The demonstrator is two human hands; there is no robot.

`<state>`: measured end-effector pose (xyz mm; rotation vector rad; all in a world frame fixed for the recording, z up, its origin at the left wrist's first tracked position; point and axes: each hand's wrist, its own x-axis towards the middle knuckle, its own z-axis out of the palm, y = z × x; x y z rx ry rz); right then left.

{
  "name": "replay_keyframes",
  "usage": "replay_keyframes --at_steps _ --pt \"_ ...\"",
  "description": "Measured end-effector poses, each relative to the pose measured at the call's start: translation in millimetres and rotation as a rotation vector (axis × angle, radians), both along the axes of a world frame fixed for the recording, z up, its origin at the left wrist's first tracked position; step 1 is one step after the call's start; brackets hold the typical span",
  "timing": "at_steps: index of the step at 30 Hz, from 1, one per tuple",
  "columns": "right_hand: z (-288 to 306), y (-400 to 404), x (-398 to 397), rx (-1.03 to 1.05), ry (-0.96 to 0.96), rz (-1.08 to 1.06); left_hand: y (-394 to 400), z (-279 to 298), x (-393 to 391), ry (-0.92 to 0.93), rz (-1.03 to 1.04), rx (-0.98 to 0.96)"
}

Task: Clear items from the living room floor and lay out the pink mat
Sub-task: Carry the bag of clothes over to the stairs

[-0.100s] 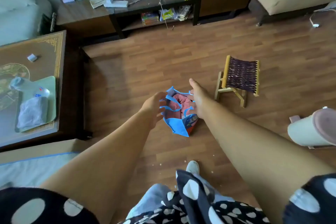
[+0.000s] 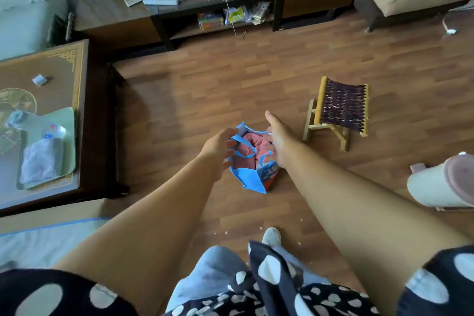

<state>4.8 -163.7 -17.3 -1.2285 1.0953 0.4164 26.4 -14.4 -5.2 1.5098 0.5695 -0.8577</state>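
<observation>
Pink mat is bunched up inside a blue bag sitting on the wood floor right around the middle of the frame. Both arms reach down to it. The left hand is at the bag's left edge with its fingers curled around the blue rim and handle strap, so it's got a hold there. The right hand is at the right side of the opening, thumb sticking up; its fingers go down behind the bag's edge, so I can't tell if it's gripping anything. A little woven stool stands just to the right of the bag, and a coffee table fills the left side.
</observation>
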Motion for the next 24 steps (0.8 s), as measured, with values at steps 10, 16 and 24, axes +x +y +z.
replay_keyframes --at_steps 10,16,24 --pt "-43.6 -21.5 75.9 -0.007 0.054 -0.132 -22.0 -51.0 101.5 0.06 -0.148 0.084" --pt "-79.5 -34.1 113.4 0.181 0.093 -0.218 -35.5 -81.5 177.2 0.037 -0.36 0.09" --pt "-148.6 -44.2 115.0 0.245 0.083 -0.406 -70.7 -161.7 195.7 0.067 -0.546 0.237"
